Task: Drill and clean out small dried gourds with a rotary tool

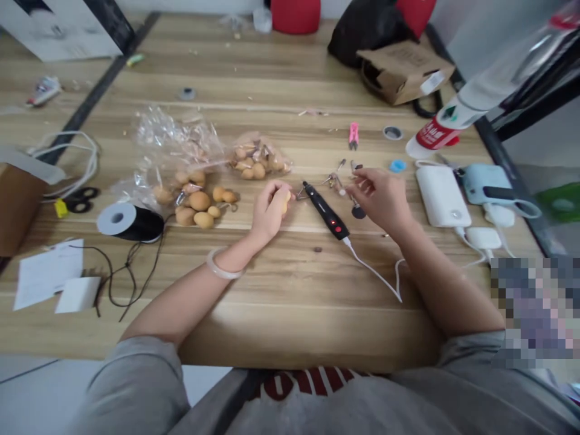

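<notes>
My left hand (pixel 268 212) is closed around a small yellowish piece (pixel 286 203), mostly hidden by the fingers. Just right of it lies a black pen-shaped rotary tool (pixel 325 210), its red light lit and a white cable (pixel 374 273) running from its end. My right hand (pixel 379 194) has thumb and fingertips drawn together over small metal tool bits (pixel 335 181); whatever it pinches is too small to tell. Left of my left hand, several tan, gourd-like round pieces (pixel 199 200) lie loose beside clear plastic bags (pixel 179 136). More fill another bag (pixel 258 158).
A black cord spool (pixel 131 222) and scissors (pixel 81 199) lie at left. Pink pliers (pixel 353 136), a blue cap (pixel 397 165) and a white bottle (pixel 435 134) stand or lie beyond my right hand. A white power bank (pixel 443 196) and a cardboard box (pixel 403 72) are at right.
</notes>
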`<move>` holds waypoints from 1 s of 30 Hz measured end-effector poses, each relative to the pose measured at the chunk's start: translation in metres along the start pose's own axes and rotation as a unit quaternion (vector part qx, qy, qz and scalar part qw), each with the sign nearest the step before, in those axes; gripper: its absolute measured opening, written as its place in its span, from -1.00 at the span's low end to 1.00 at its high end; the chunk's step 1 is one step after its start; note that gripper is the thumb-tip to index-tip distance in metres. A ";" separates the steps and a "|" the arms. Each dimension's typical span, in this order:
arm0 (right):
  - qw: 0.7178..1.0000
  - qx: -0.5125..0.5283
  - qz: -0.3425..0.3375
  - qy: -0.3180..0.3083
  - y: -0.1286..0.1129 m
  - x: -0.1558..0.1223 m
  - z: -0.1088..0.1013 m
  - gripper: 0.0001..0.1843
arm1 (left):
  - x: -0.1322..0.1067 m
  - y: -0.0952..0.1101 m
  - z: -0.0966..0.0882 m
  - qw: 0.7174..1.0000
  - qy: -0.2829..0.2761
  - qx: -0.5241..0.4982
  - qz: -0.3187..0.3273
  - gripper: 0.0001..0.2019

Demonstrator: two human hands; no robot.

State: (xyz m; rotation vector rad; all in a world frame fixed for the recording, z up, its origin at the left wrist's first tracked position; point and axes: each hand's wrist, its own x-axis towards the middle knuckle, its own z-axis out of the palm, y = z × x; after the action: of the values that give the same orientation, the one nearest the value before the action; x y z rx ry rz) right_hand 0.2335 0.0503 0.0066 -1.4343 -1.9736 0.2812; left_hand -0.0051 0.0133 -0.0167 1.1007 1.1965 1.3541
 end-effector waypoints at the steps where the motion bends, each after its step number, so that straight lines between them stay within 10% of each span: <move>1: 1.000 -0.006 0.004 -0.010 -0.004 -0.001 -0.002 -0.79 | 0.002 0.000 -0.001 1.000 -0.002 0.014 0.002 -0.83; 11: 0.981 0.003 0.053 -0.185 -0.058 -0.045 -0.001 -0.60 | 0.002 0.003 -0.010 0.955 -0.014 0.247 0.161 -0.81; 19: 0.953 0.159 0.150 -0.212 -0.054 -0.040 0.012 -0.88 | -0.001 -0.002 -0.010 0.966 0.049 0.231 0.107 -0.84; 30: 0.786 0.547 0.139 -0.254 -0.054 -0.089 -0.008 -0.19 | 0.000 -0.004 -0.008 0.986 0.059 0.149 0.037 -0.86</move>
State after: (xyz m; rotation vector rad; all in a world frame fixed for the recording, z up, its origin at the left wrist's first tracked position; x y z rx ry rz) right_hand 0.2123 -0.0518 0.0064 -0.8424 -1.4053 1.7688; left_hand -0.0124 0.0124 -0.0212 1.2992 1.4927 1.3408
